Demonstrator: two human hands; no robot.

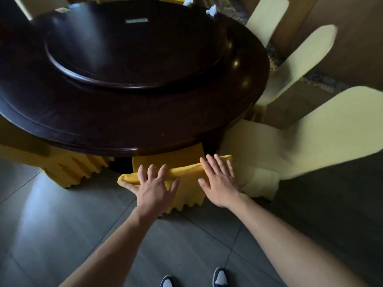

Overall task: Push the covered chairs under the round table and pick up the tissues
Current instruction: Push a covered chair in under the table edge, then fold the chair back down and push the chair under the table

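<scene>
Both hands at lower centre on yellow covered chair (186, 175) back: left hand (152, 188) gripped top edge, right hand (219, 181) pressed flat, fingers straight. Tissues (211, 10) upper right on round table (165, 125).

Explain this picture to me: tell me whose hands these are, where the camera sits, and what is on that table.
There is no machine here. A person wears a camera on the head, looking down at their own arms. The left hand grips the top edge of a yellow-covered chair, fingers curled over it. The right hand lies flat against the same chair back, which stands at the edge of the dark round table. The table carries a raised turntable. Crumpled white tissues lie near its far edge. Pale covered chairs stand to the right.
</scene>
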